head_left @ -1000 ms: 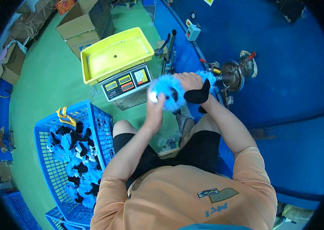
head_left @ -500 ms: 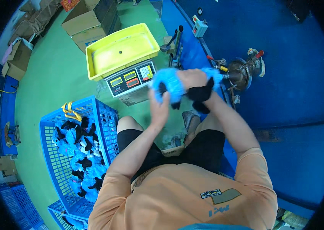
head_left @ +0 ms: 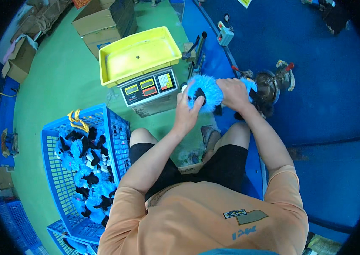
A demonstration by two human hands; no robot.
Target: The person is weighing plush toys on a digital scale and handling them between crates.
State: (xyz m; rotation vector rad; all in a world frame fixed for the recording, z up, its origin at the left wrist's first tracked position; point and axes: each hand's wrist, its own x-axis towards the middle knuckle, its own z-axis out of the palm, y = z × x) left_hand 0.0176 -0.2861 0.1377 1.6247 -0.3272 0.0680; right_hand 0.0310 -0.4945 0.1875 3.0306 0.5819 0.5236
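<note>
Both hands are closed on a fluffy blue plush toy with black patches, held in front of my knees near the edge of a blue machine panel. My left hand grips its left end, thumb across a black patch. My right hand wraps round its middle from above, and part of the blue fur shows beyond the knuckles. The toy's right end lies close to a round metal fitting with red-handled levers; whether they touch is hidden.
A blue plastic basket at my left holds several blue and black plush toys, with yellow ties on its rim. Ahead stands a digital scale under a yellow tray. Cardboard boxes lie behind. A small switch box sits on the panel.
The toy has shifted slightly right, towards the metal fitting, and is less blurred. My left hand has moved right with it, and both hands keep their hold.
</note>
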